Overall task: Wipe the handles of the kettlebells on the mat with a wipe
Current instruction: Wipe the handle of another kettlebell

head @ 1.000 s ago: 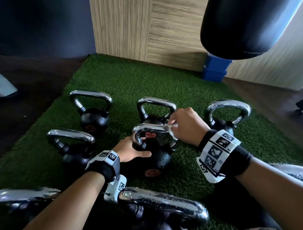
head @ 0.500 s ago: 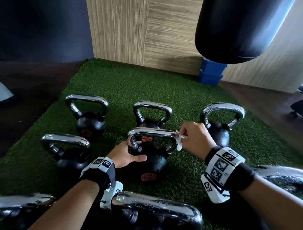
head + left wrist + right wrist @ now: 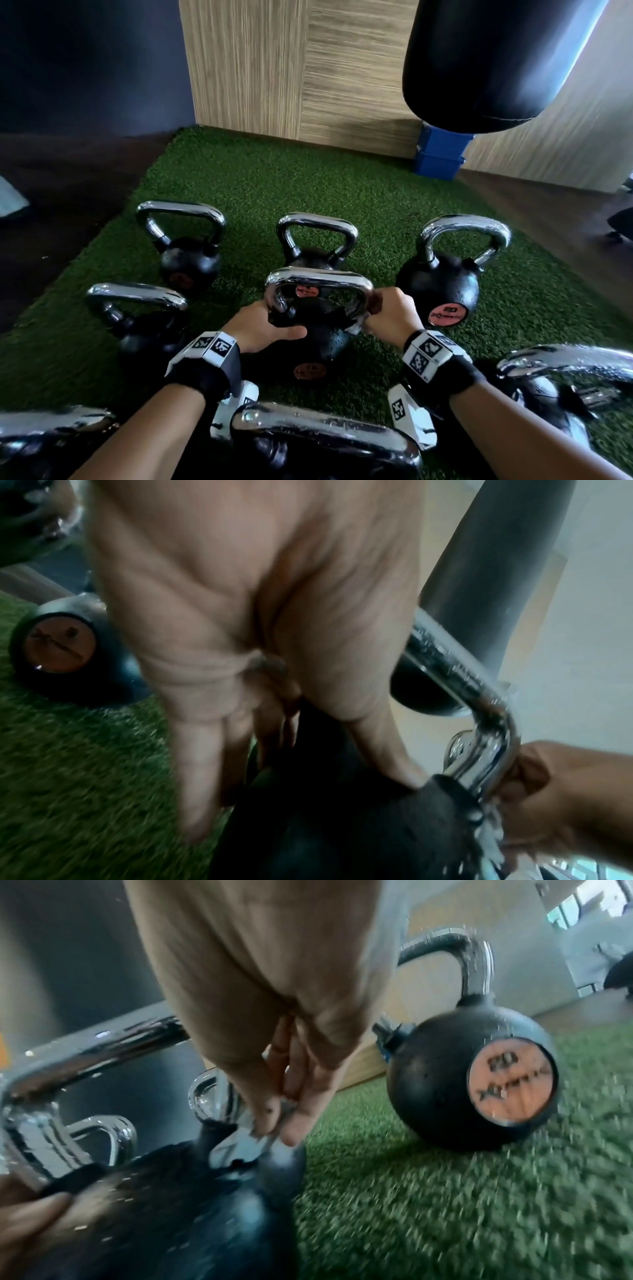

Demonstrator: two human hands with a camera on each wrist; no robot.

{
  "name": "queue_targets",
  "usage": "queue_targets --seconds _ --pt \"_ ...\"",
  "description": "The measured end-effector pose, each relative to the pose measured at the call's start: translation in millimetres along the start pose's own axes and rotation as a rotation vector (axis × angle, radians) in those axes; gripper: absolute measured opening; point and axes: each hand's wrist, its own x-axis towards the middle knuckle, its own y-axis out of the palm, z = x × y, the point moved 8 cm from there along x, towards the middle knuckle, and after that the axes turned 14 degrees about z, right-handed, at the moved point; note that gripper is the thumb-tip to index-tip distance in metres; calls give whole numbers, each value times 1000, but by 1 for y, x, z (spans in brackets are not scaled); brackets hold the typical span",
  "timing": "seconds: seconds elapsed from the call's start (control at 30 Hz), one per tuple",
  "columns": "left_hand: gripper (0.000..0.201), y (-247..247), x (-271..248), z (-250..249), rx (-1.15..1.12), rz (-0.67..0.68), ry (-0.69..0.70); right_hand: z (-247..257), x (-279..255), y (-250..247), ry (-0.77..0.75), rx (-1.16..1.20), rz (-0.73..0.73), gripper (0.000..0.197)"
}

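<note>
On the green mat, the middle kettlebell is steadied by the left hand, thumb and fingers spread against its black ball, while the right hand pinches the white wipe against the right foot of its chrome handle. Other kettlebells crowd round it, one with an orange label near the right hand and another close behind. A black punching bag hangs above, hiding part of a blue box; the nearest handles are cut off below, and both wrist views are blurred.
</note>
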Motion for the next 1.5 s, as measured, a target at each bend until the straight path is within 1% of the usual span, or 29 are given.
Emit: queue_targets --seconds 0.07,0.1,0.13,0.17,0.2,0.23,0.27,0.3,0.33,0.37,0.43,0.5,0.53,0.6,0.67,0.73,0.8,0.87,0.9,0.93,1.0,1.1,1.17,1.23,1.3,1.37,1.4,1.43,1.5 --pt "72 3 -5 -1 63 104 -33 2 2 -4 -27 -58 32 10" --pt "62 2 -8 -1 99 125 -58 4 3 -12 -33 -103 20 5" --pt "52 -6 -12 0 145 102 -84 6 3 -22 -45 -126 -18 2" --pt "43 -18 -19 -1 203 38 -105 9 2 -35 -56 -122 -67 7" --pt "38 -34 -28 -4 245 -60 -111 13 0 -47 -68 -110 -121 9" --pt "38 -52 -39 -10 253 -190 -89 18 -3 -60 -89 -95 -180 10" --pt "40 -70 -51 -18 216 -318 -33 25 -8 -71 -118 -83 -230 8" --pt "42 -84 -62 -28 146 -419 59 34 -12 -80 -155 -73 -262 7" --pt "41 -94 -71 -41 65 -477 177 44 -17 -85 -205 -55 -273 7" --pt "39 -100 -78 -55 -9 -489 297 56 -22 -88 -271 -18 -260 11" --pt "35 -102 -89 -86 -106 -438 510 81 -34 -87 -434 112 -193 24" --pt "36 -96 -93 -114 -194 -315 661 104 -44 -82 -571 246 -110 33" --pt "39 -92 -92 -124 -257 -235 705 112 -48 -79 -616 290 -84 35" --pt "41 -83 -87 -136 -344 -99 734 122 -52 -77 -676 322 -86 37" --pt "39 -78 -82 -142 -353 -45 725 125 -54 -78 -698 331 -136 40" --pt "34 -77 -79 -141 -395 -64 718 125 -54 -80 -683 316 -217 43" --pt "28 -78 -75 -137 -510 -91 711 126 -52 -81 -649 283 -299 46" --pt "26 -81 -72 -133 -555 -100 691 128 -49 -80 -635 217 -317 48" --pt "26 -83 -73 -130 -513 -121 673 129 -46 -79 -631 184 -290 47" --pt "24 -88 -75 -127 -420 -175 650 127 -43 -77 -621 156 -242 44" --pt "21 -98 -82 -119 -174 -334 585 114 -33 -74 -564 103 -144 42" --pt "18 -99 -91 -114 41 -506 513 72 -16 -79 -402 66 -167 42" --pt "18 -93 -95 -120 168 -562 504 43 -2 -71 -268 -25 -140 42" --pt "19 -82 -92 -128 259 -549 507 18 9 -49 -150 -62 -17 42" --pt "21 -72 -88 -134 303 -532 504 2 19 -20 -106 15 118 42" --pt "24 -66 -87 -139 323 -551 513 -1 25 8 -141 192 218 43" --pt "25 -65 -88 -142 334 -566 518 -1 27 19 -163 294 237 50" --pt "25 -63 -88 -144 338 -576 523 -3 30 27 -163 370 220 58" --pt "24 -62 -89 -146 339 -583 520 -9 34 35 -150 443 137 68"
